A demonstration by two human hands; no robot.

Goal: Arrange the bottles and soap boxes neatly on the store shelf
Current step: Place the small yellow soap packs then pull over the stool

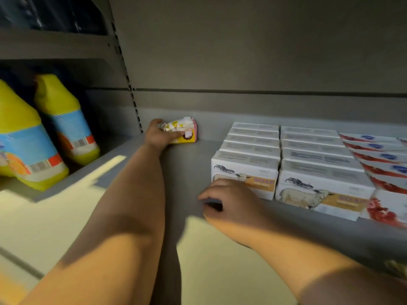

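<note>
My left hand [157, 135] reaches deep to the back of the grey shelf [187, 164] and grips a small yellow, white and pink soap box [184, 130] that sits against the back wall. My right hand [229, 200] rests at the shelf's front with its fingers loosely curled, holding nothing, just in front of the left row of white sheep-print soap boxes [248, 159]. A second row of the same boxes [317, 164] stands to its right. Two yellow bottles with blue labels [63, 122] lean in the bay on the left.
White boxes with red print [383, 164] fill the far right of the shelf. A slotted upright [130, 84] divides the bottle bay from this bay. Bare shelf lies between my left arm and the sheep-print boxes. Another shelf board hangs above the bottles.
</note>
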